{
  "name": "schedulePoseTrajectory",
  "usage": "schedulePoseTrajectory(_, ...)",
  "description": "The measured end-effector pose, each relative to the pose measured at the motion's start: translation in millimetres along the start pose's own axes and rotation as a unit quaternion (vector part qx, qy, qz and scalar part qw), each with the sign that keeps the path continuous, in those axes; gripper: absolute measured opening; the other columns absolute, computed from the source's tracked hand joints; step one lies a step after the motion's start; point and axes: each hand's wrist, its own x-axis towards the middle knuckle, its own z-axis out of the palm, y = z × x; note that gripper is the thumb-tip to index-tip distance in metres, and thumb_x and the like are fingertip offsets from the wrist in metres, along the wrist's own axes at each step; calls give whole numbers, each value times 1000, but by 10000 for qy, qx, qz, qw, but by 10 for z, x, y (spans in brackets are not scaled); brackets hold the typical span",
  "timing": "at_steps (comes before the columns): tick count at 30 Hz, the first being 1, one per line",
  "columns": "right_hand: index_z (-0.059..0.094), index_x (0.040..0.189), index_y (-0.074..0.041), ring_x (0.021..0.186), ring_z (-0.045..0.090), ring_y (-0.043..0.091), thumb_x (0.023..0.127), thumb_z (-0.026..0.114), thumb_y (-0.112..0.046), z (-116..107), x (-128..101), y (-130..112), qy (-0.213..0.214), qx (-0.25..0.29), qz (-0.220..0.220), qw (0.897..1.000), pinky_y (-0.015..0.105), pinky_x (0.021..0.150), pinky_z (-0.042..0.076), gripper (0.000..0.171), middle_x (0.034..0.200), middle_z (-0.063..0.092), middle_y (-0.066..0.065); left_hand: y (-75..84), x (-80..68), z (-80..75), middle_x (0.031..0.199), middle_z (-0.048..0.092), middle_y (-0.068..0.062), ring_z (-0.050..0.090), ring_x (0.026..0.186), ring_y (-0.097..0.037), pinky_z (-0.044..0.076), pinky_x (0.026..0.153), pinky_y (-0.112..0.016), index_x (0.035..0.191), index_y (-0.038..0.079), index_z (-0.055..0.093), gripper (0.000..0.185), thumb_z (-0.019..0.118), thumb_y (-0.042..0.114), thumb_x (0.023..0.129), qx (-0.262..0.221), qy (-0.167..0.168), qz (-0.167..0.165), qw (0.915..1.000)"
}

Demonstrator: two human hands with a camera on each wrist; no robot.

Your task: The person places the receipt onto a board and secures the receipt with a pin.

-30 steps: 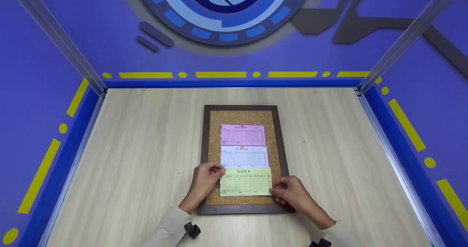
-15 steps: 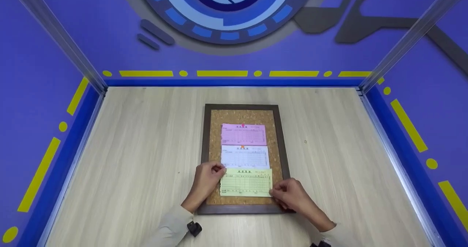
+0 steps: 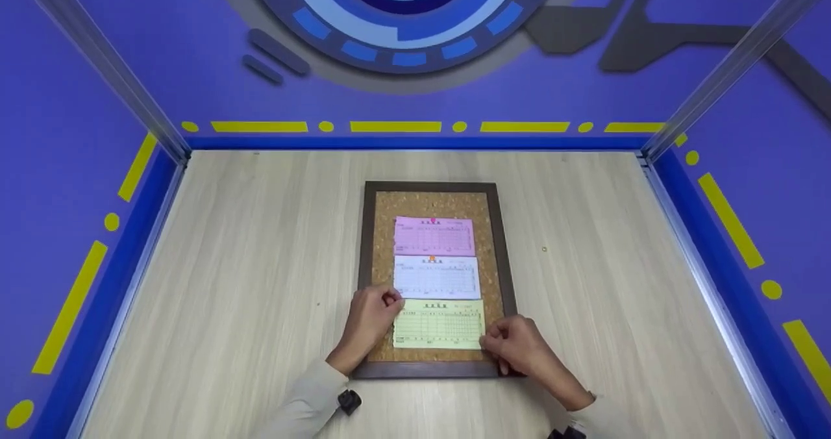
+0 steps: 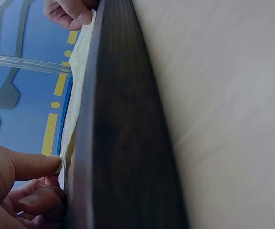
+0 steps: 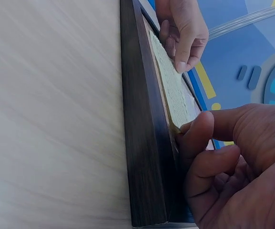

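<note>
My 2 hands hold a green form on a cork board.

The wooden table (image 3: 260, 263) carries the cork board (image 3: 383, 231) with a dark brown frame, flat, in the middle. On the cork are 3 paper forms in a column: the pink form (image 3: 434, 236) at the far end, the white form (image 3: 437, 277) under it, and the green form (image 3: 438, 324) nearest to me. My left hand (image 3: 367, 319) pinches the upper left corner of the green form with curled fingers. My right hand (image 3: 516, 347) pinches its lower right corner, thumb and forefinger closed on the paper edge. A pink pin (image 3: 433, 219) and an orange pin (image 3: 432, 258) sit on the top edges of the pink and white forms.
</note>
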Motion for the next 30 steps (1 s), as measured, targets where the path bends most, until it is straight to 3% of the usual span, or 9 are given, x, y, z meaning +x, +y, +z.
schedulePoseTrajectory(9, 69, 74, -8, 38, 58, 6, 91, 66, -1, 33, 1, 9, 283, -264, -77, 9992, 18, 39, 39, 19, 54, 65, -2, 60, -12, -8, 75, 63, 3, 57, 67, -10, 47, 58, -28, 84, 8, 73, 14, 80, -3, 87, 254, 221, 436, 9985)
schedulePoseTrajectory(13, 68, 74, -9, 38, 58, 6, 91, 67, -1, 46, 5, 16, 358, -368, -133, 9986, 17, 38, 38, 19, 54, 64, -4, 152, -17, -40, 75, 60, 5, 55, 69, -9, 47, 59, -29, 89, 5, 73, 13, 82, -4, 86, 341, 185, 288, 9988)
schedulePoseTrajectory(20, 68, 74, -9, 38, 58, 6, 92, 68, -1, 43, 11, 14, 378, -455, -78, 9982, 18, 39, 40, 20, 55, 64, -4, 60, -5, -1, 75, 59, 6, 54, 68, -8, 45, 57, -27, 90, 6, 72, 17, 83, -6, 84, 332, 227, 446, 9982)
schedulePoseTrajectory(23, 68, 74, -9, 39, 58, 6, 92, 69, -2, 40, 14, 21, 336, -403, -61, 9986, 19, 39, 41, 19, 56, 65, -4, 93, -9, -20, 74, 59, 6, 54, 68, -7, 46, 58, -27, 88, 7, 72, 18, 83, -6, 84, 349, 229, 444, 9981)
schedulePoseTrajectory(30, 67, 75, -9, 39, 58, 6, 94, 71, -3, 24, 6, 21, 273, -372, -117, 9989, 19, 38, 41, 20, 56, 65, -3, 218, -19, -73, 76, 60, 7, 54, 70, -6, 47, 62, -27, 86, 9, 73, 15, 83, -2, 88, 503, 40, 168, 9986)
